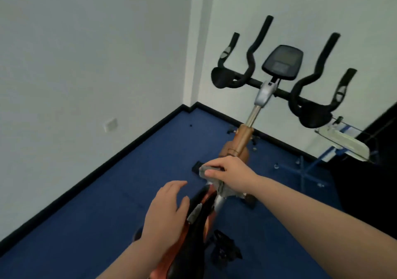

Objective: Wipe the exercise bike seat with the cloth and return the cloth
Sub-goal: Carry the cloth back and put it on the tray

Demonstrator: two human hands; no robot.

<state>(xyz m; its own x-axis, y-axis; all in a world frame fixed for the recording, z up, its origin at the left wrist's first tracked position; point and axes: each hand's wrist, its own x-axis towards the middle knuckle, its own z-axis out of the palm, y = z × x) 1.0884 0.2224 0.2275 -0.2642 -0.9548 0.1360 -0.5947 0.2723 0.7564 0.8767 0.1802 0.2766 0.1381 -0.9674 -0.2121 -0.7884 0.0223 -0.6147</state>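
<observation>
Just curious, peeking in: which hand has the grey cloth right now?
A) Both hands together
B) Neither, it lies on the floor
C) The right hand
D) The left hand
C: the right hand is closed around the grey cloth, while the left hand rests open on the bike seat.

Illumination is even and diffuse, moderately dim, with a cool grey cast on the white walls (86, 63); its source is outside the view; no hard shadows fall on the blue floor (107, 203), only a soft darkening under the exercise bike (242, 141). No glare registers on the bike's console (282, 62), which reads flat grey. Motion blur smears the handlebars (322, 81) right of the console, and the white rack (343, 141) further right; the black baseboard (107, 171) left of the bike bows, indicating wide-angle distortion. Overall detail is soft; the right hand (229, 174) and left hand (165, 216), nearer than the console, lack crisp edges.
</observation>
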